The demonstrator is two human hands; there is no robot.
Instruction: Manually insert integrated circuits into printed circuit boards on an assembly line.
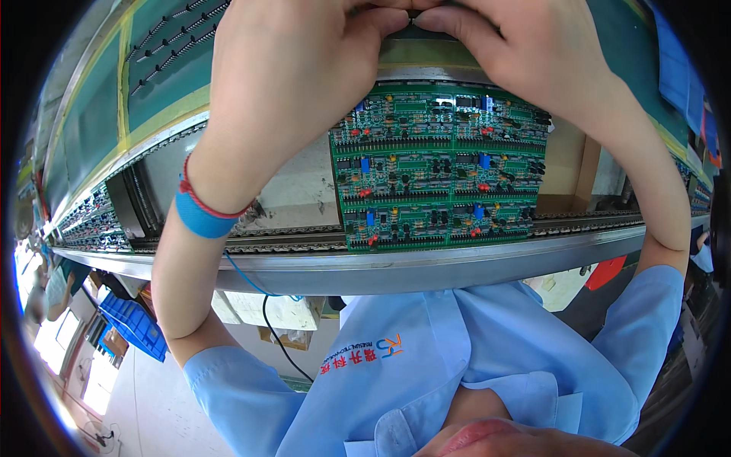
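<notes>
Both of my hands meet at the upper edge of the picture, beyond the circuit boards. My left hand is closed, thumb bent inward, its other fingers mostly cut off by the frame. Opposite it, my right hand is closed the same way, the two thumb tips almost touching. A tiny dark piece shows between the thumbs; its kind is too small to tell. Below the hands, a green circuit board panel with red, blue, yellow and black components lies across the conveyor rails. Neither hand's fingertips touch the panel.
A metal conveyor rail runs along my side. Rows of black pin-like parts lie on the green bench mat at far left. More circuit boards sit left on the conveyor. A blue wire hangs from my wristband. A blue crate stands lower left.
</notes>
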